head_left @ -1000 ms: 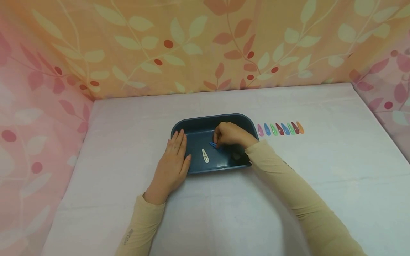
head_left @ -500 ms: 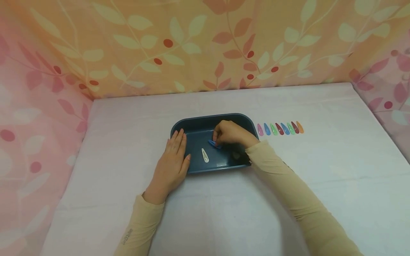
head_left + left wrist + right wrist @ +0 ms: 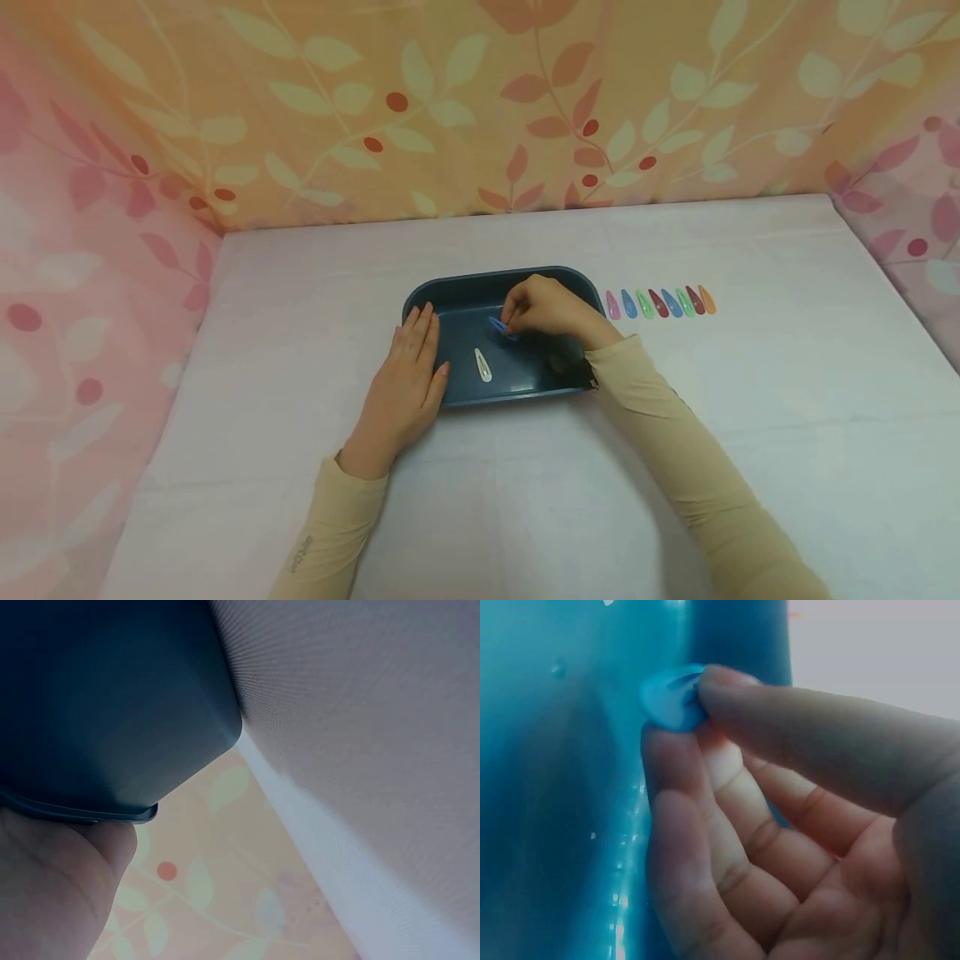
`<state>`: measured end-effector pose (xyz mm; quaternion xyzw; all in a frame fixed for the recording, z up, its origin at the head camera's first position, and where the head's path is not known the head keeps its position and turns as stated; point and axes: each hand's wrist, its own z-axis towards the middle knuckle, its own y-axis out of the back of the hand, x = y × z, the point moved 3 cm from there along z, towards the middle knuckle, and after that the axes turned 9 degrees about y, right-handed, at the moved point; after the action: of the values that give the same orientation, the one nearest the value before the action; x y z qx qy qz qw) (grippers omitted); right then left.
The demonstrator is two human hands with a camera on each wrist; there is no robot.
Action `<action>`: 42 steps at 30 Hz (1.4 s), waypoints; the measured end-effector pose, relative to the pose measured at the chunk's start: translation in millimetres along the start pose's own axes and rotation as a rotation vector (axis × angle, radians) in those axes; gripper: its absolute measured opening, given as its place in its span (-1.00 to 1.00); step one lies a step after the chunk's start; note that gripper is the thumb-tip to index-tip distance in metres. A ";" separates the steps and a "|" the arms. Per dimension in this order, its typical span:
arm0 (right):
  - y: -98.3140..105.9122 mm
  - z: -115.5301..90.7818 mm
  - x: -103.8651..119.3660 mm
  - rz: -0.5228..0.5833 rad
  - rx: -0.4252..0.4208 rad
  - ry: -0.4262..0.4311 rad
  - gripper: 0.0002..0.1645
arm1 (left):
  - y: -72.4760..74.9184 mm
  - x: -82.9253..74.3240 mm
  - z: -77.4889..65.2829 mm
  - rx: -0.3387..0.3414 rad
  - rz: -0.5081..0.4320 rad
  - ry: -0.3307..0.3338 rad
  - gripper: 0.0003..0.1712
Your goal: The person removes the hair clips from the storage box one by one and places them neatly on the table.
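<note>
A dark blue tray [image 3: 465,398] stands on the white-covered table. My right hand [image 3: 551,310] is over its inside and pinches a blue hair clip [image 3: 498,326] between thumb and fingers. The right wrist view shows the blue hair clip [image 3: 671,697] at the tips of the thumb and forefinger. A white hair clip [image 3: 483,365] lies on the tray floor, left of and nearer than the right hand. My left hand [image 3: 405,379] rests with straight fingers on the tray's left rim. In the left wrist view, part of that hand [image 3: 56,877] touches the rim.
To the right of the tray, several hair clips [image 3: 660,302] in pink, blue, green, red and orange lie in a row on the white cloth [image 3: 525,500]. A patterned curtain [image 3: 450,108] hangs behind the table's back edge.
My right hand has risen slightly with the blue hair clip, which has moved a little toward the tray's far side. The left hand and the white hair clip have stayed in place.
</note>
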<state>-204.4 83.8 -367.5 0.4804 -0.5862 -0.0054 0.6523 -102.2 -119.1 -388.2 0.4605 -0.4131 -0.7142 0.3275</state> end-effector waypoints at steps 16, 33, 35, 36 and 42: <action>13.5 -11.2 -1.1 0.075 -0.112 0.060 -0.92 | 1.1 -1.4 -0.8 -0.005 0.007 -0.005 -0.33; 23.5 -25.8 -10.7 0.191 -0.211 0.065 -0.86 | -0.6 -1.8 -0.8 -0.011 0.007 0.003 -0.33; 24.8 -28.4 -11.3 0.202 -0.225 0.064 -0.85 | -0.5 -1.9 -0.8 -0.007 0.009 0.005 -0.33; 25.3 -29.7 -11.6 0.209 -0.231 0.063 -0.84 | -0.5 -2.0 -0.8 -0.004 0.008 0.006 -0.33; 29.6 -36.5 -11.0 0.230 -0.256 0.064 -0.86 | 0.6 -2.0 -0.8 0.008 0.010 0.015 -0.33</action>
<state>-196.3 128.6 -351.6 0.3232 -0.6107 0.0097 0.7228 -100.7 -117.9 -387.2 0.4652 -0.4159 -0.7072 0.3323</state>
